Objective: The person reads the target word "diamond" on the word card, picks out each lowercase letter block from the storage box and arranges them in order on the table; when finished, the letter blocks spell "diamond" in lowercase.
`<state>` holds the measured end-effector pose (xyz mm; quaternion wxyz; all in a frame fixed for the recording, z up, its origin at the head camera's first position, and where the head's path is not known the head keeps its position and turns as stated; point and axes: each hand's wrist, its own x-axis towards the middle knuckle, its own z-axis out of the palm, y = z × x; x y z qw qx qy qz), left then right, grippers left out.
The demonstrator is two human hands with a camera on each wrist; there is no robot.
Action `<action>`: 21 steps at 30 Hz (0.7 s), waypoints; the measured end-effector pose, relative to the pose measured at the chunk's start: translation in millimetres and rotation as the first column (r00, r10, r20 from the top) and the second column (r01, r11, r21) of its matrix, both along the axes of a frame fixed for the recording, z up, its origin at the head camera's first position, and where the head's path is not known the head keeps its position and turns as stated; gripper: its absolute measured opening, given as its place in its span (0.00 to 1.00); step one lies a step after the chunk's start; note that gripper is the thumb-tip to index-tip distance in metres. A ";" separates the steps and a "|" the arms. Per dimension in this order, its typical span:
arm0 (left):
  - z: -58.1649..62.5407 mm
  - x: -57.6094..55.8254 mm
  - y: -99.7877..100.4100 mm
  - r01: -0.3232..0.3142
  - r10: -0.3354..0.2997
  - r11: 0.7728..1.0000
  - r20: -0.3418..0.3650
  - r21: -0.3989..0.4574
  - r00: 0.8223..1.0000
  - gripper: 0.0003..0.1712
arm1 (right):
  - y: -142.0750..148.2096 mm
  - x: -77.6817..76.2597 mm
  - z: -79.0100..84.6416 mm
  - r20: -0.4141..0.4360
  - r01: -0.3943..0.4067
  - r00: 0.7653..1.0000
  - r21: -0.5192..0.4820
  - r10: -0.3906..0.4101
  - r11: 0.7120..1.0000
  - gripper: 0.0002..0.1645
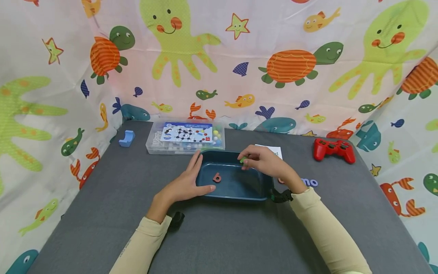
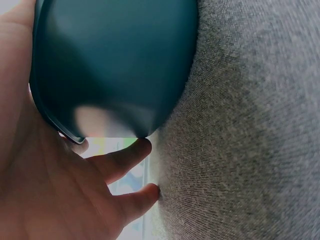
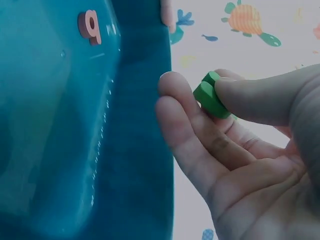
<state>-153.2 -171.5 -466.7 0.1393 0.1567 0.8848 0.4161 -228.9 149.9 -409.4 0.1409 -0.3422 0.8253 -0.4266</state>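
A dark teal tray [image 1: 236, 194] sits on the table, with a small brown piece shaped like a 6 or b [image 1: 217, 177] lying inside it. My left hand [image 1: 186, 182] holds the tray's left end, thumb over the front rim and fingers spread along the outer wall [image 2: 115, 60]. Above the far right part of the tray, my right hand [image 1: 261, 160] pinches a small green piece [image 3: 212, 95] between thumb and fingers. It looks like a toy letter, but which one I cannot tell. A printed white card [image 1: 275, 150] lies behind that hand, partly covered.
Behind the tray stands a clear plastic case [image 1: 150, 146] of molecule-model parts. A light blue block [image 1: 127, 138] lies at the far left, a red game controller [image 1: 334, 150] at the right. Purple letters [image 1: 309, 182] lie beside the right wrist, partly hidden. A patterned curtain hangs behind.
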 end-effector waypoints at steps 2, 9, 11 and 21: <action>-0.2 -0.2 -0.2 0.001 -0.001 1.000 0.000 0.000 1.000 0.70 | 5.2 1.0 2.1 0.010 0.034 0.999 0.001 -0.034 0.999 0.12; -1.2 -0.2 -1.1 0.008 -0.008 1.000 -0.003 0.010 1.000 0.70 | 30.2 2.9 6.1 -0.044 0.162 0.986 -0.007 -0.162 0.987 0.13; -1.5 -0.3 -1.2 0.007 -0.007 1.000 -0.003 0.012 1.000 0.70 | 38.9 3.5 5.0 -0.041 0.184 0.982 -0.035 -0.186 0.982 0.12; -2.6 -1.1 -0.5 0.012 -0.012 1.000 -0.008 0.005 1.000 0.69 | 81.3 15.6 -0.5 -0.005 0.340 0.939 -0.109 -0.343 0.934 0.16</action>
